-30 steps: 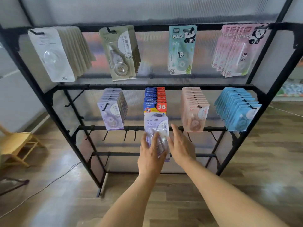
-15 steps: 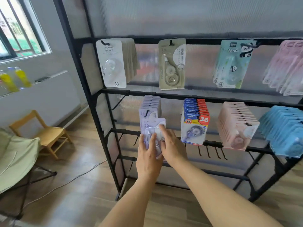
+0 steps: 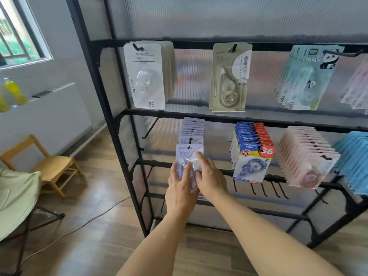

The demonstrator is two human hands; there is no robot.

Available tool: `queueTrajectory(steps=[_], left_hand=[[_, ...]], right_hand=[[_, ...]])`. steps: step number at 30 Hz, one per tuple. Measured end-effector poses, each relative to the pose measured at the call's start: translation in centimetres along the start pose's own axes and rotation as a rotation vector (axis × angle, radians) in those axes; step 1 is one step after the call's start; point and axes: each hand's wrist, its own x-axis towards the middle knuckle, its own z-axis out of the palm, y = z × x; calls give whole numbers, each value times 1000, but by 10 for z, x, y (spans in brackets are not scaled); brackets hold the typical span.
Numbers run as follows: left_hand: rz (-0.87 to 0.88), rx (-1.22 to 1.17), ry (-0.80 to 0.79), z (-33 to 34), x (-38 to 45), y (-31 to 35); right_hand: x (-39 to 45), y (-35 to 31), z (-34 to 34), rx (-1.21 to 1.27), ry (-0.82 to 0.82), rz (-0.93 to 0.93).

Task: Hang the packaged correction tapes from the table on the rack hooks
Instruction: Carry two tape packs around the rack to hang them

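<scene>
A lilac packaged correction tape (image 3: 186,154) marked 36 is held upright just in front of the stack of matching lilac packs (image 3: 192,132) on a middle-rail hook of the black rack (image 3: 119,136). My left hand (image 3: 180,190) grips its lower left part, fingers lying up the front. From the right, my right hand (image 3: 211,180) holds its edge, the index finger stretched up to the pack's upper right. The pack's hanging hole sits just below the front lilac pack's hook. The table is out of view.
An empty hook (image 3: 150,128) juts out left of the lilac stack. Blue-red packs (image 3: 253,156), pink packs (image 3: 306,160) and blue packs (image 3: 354,160) hang to the right, with white (image 3: 145,76), olive (image 3: 229,78) and panda packs (image 3: 306,76) above. Several bare hooks (image 3: 258,188) line the lower rail. A wooden chair (image 3: 49,164) stands at left.
Both hands have carried the lilac pack leftward, from in front of the blue-red stack to the lilac stack, and raised it. My view has swung left with them.
</scene>
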Motion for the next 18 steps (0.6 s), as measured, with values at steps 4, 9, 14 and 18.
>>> queueTrajectory(steps=[4, 9, 14, 18], left_hand=[[7, 8, -31, 6, 15, -4], [25, 2, -91, 11, 39, -8], [57, 9, -115, 14, 61, -12], [72, 57, -135, 14, 72, -14]], right_hand=[[11, 3, 5, -5, -15, 30], [33, 4, 11, -29, -22, 66], [49, 7, 19, -57, -50, 97], [57, 8, 24, -75, -78, 117]])
